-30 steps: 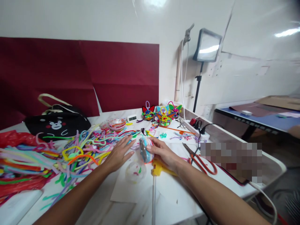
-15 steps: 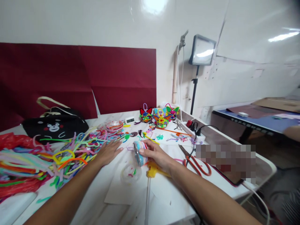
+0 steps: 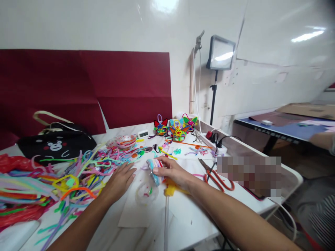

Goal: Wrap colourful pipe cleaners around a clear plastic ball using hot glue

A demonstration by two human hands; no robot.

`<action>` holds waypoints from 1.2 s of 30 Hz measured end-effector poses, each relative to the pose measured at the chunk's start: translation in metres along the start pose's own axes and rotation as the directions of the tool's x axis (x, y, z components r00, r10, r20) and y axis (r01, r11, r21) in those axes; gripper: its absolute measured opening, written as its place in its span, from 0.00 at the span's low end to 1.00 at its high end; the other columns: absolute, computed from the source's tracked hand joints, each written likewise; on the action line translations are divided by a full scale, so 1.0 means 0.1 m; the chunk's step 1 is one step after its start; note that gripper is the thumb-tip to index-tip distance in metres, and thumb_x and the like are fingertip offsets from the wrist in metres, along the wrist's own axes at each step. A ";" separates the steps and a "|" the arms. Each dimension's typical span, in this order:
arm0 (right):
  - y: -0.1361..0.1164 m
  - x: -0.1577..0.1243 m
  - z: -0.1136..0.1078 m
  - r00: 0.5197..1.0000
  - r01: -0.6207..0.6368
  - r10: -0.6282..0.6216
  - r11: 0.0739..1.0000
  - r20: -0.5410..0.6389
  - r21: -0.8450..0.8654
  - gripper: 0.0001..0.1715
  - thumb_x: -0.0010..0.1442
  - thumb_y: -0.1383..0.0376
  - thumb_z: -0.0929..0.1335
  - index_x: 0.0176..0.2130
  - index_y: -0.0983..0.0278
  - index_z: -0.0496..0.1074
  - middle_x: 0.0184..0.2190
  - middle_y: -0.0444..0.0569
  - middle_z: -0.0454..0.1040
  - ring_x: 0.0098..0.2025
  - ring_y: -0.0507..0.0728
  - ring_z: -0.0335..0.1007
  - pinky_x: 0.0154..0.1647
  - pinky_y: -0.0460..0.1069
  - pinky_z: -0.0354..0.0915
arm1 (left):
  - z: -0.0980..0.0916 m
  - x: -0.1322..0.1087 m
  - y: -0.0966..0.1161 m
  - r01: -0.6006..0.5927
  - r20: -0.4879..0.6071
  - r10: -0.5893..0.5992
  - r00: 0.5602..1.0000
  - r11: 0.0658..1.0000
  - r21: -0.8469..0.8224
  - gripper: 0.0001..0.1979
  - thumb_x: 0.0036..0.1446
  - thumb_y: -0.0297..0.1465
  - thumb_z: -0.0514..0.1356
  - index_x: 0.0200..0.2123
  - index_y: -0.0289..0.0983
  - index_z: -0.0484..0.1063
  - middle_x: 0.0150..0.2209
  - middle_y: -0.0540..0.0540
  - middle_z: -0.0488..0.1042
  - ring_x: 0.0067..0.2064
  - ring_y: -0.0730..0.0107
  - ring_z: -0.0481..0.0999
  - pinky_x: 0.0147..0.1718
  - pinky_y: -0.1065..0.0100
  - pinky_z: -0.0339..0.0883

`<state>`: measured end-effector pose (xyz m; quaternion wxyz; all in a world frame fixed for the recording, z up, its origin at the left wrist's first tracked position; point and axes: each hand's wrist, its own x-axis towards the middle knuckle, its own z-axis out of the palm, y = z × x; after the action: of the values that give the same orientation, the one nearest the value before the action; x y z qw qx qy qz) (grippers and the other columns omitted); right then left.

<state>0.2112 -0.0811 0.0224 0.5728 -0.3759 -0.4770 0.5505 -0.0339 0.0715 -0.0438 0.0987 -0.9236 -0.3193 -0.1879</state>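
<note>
The right hand [image 3: 172, 172] has its fingers closed around a round, banded piece [image 3: 155, 172] in blue, white and red, held just above and beyond a clear bowl [image 3: 152, 199]. Small pink and green bits show in the bowl's outline; whether they lie inside it or beneath cannot be told. It sits over white paper [image 3: 133, 214] on the surface [image 3: 102, 232], near a yellow glue gun [image 3: 170, 190].

The left hand [image 3: 119, 181] is empty, fingers slightly spread, beside heaped fuzzy stems [image 3: 91, 167]. Red plastic [image 3: 12, 160] at far left lies around bundled stems. Farther back, a clear round container [image 3: 126, 140] shows orange-red bands, inside or around it. The black bag's [image 3: 56, 143] contents are hidden.
</note>
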 end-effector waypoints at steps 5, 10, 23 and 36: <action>-0.04 -0.02 0.00 1.000 -0.016 0.015 0.999 -0.014 -0.030 0.33 0.39 0.50 0.80 0.42 0.61 0.74 0.35 0.43 0.71 0.35 0.53 0.65 0.34 0.47 0.61 | -0.06 0.06 0.11 -0.084 -0.050 0.084 0.995 0.996 0.010 0.19 0.64 0.35 0.51 0.48 0.37 0.79 0.58 0.37 0.73 0.63 0.45 0.67 0.61 0.45 0.62; -0.03 0.00 -0.01 1.000 0.020 -0.019 0.996 0.005 -0.084 0.32 0.38 0.49 0.80 0.40 0.61 0.74 0.37 0.44 0.71 0.40 0.56 0.66 0.40 0.50 0.61 | -0.19 0.09 0.20 -0.145 -0.190 0.122 0.974 0.983 -0.109 0.18 0.65 0.32 0.50 0.46 0.35 0.78 0.51 0.36 0.79 0.57 0.50 0.75 0.58 0.49 0.68; 0.09 -0.01 0.02 1.000 0.023 -0.025 0.987 -0.014 -0.157 0.41 0.41 0.48 0.79 0.50 0.59 0.68 0.39 0.45 0.72 0.43 0.58 0.68 0.44 0.52 0.63 | -0.39 0.01 0.86 0.286 0.244 -0.169 0.955 0.311 -0.906 0.51 0.46 0.45 0.70 0.67 0.38 0.50 0.69 0.29 0.53 0.67 0.43 0.60 0.57 0.52 0.67; 0.30 0.03 0.05 0.989 0.150 -0.140 0.947 0.053 -0.283 0.48 0.44 0.49 0.79 0.57 0.58 0.62 0.43 0.48 0.71 0.44 0.59 0.70 0.50 0.57 0.66 | -0.52 0.02 1.07 0.157 0.069 -0.202 0.977 0.459 -0.875 0.48 0.44 0.36 0.70 0.65 0.34 0.53 0.62 0.31 0.66 0.60 0.45 0.71 0.57 0.51 0.68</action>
<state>0.1984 -0.0755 -0.0046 0.5436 -0.4098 -0.5870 0.4381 0.0196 -0.0258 -0.0020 -0.3988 -0.8011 -0.2717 -0.3541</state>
